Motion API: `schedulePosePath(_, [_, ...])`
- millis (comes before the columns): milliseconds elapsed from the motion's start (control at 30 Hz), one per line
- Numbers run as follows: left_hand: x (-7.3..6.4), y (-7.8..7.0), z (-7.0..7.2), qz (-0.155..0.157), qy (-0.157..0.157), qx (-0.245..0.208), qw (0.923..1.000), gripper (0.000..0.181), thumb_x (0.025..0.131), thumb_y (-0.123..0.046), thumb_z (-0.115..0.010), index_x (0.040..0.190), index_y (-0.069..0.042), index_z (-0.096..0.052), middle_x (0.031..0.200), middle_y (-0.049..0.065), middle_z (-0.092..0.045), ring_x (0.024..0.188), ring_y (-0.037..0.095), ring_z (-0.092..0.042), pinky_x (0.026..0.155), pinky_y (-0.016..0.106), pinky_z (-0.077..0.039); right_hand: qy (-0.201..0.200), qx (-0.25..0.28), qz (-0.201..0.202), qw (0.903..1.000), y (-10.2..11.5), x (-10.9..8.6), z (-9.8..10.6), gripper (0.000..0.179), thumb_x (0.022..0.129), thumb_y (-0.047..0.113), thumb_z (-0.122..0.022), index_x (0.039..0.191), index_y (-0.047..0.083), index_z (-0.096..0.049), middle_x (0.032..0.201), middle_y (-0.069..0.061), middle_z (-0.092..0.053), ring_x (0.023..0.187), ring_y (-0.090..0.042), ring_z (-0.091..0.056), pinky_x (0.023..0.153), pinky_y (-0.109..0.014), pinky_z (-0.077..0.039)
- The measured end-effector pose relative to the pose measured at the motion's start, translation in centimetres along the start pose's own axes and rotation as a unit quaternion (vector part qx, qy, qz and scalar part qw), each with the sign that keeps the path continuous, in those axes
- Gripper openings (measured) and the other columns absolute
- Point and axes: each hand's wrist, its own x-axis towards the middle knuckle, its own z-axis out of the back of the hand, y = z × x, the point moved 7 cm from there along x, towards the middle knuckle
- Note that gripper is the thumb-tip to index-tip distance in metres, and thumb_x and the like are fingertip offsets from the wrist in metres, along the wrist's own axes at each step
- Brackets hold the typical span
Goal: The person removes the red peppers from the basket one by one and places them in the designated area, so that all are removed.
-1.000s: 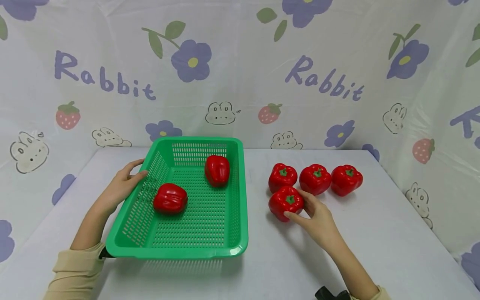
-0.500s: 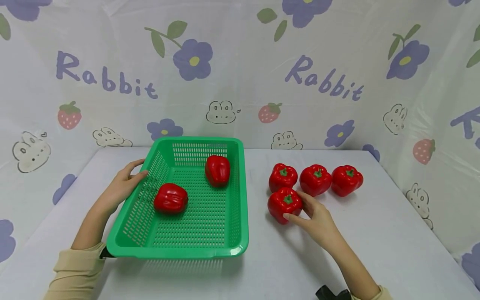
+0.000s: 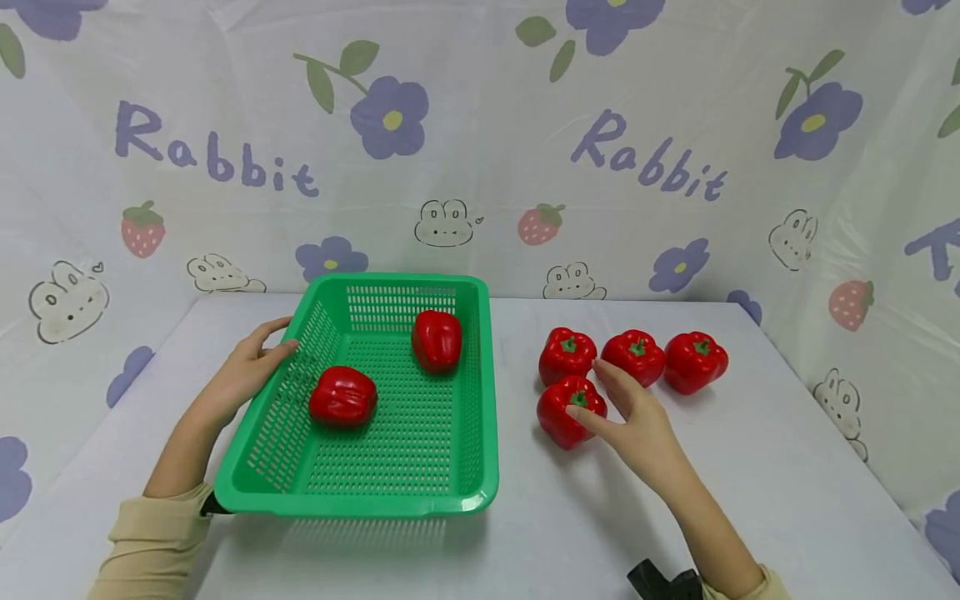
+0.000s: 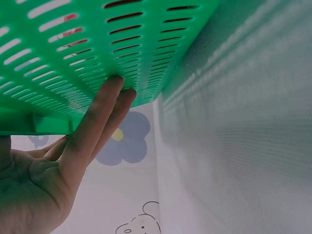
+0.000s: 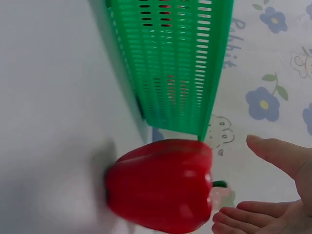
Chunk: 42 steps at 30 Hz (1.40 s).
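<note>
My left hand [image 3: 243, 371] holds the left rim of a green plastic basket [image 3: 358, 505], thumb over the rim; in the left wrist view its fingers [image 4: 100, 109] lie against the slotted outer wall. Inside the basket lie two red bell peppers, one at the front left [image 3: 342, 397] and one at the back right [image 3: 437, 342]. To the basket's right, my right hand [image 3: 645, 433] hovers over the front bell pepper [image 3: 558, 414], thumb and fingers spread. The right wrist view shows a gap between this hand and the pepper [image 5: 163, 187], which stands on the table, stem up.
Behind the front pepper, three more red bell peppers stand in a row: left [image 3: 564, 354], middle [image 3: 628, 352] and right [image 3: 696, 362]. A white table [image 3: 757, 475] bears everything. A printed curtain [image 3: 465, 92] hangs behind and beside it.
The front pepper has shifted slightly toward the front. My right hand has let go of it, its fingers lifting and spreading. The left hand and basket hold their place.
</note>
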Motion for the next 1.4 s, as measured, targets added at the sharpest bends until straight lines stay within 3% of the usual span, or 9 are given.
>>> schedulePosePath(400, [0.0,-0.2,-0.1,0.0,0.002,0.003,1.0,0.062,0.106,-0.033,-0.039,0.156,-0.005,-0.015,0.12,0.037,-0.059,0.076,0.005,-0.067,0.066,0.028,-0.057,0.006,0.04,0.031,0.9987,3.9,1.9,-0.8,0.078,0.088,0.033,-0.071,0.153,0.013,-0.032,0.156,-0.01,-0.038,0.145,-0.034,-0.035,0.104,-0.051,-0.044])
schedulePosePath(833, [-0.1,-0.5,-0.1,0.0,0.003,0.002,1.0,0.063,0.106,-0.034,-0.039,0.156,-0.006,-0.015,0.121,0.037,-0.059,0.076,0.004,-0.066,0.067,0.028,-0.057,0.026,0.113,0.079,0.9901,8.9,4.3,-3.3,0.072,0.091,0.032,-0.068,0.152,0.013,-0.034,0.155,-0.003,-0.041,0.144,-0.021,-0.038,0.112,-0.041,-0.039])
schedulePosePath(1167, [-0.1,0.0,0.0,0.008,0.005,0.005,0.9999,0.063,0.106,-0.034,-0.038,0.156,-0.005,-0.013,0.125,0.038,-0.056,0.078,0.005,-0.067,0.067,0.029,-0.058,0.064,0.171,0.08,0.98,12.6,5.9,-5.6,0.069,0.091,0.035,-0.068,0.151,0.017,-0.037,0.152,0.001,-0.045,0.142,-0.013,-0.041,0.113,-0.033,-0.038])
schedulePosePath(1400, [0.0,-0.1,-0.1,0.007,0.006,0.002,1.0,0.063,0.106,-0.033,-0.038,0.156,-0.005,-0.013,0.124,0.039,-0.056,0.076,0.005,-0.067,0.066,0.029,-0.058,0.071,0.178,0.083,0.978,14.5,6.9,-7.4,0.068,0.091,0.034,-0.068,0.15,0.017,-0.038,0.151,0.001,-0.047,0.141,-0.013,-0.043,0.114,-0.032,-0.038])
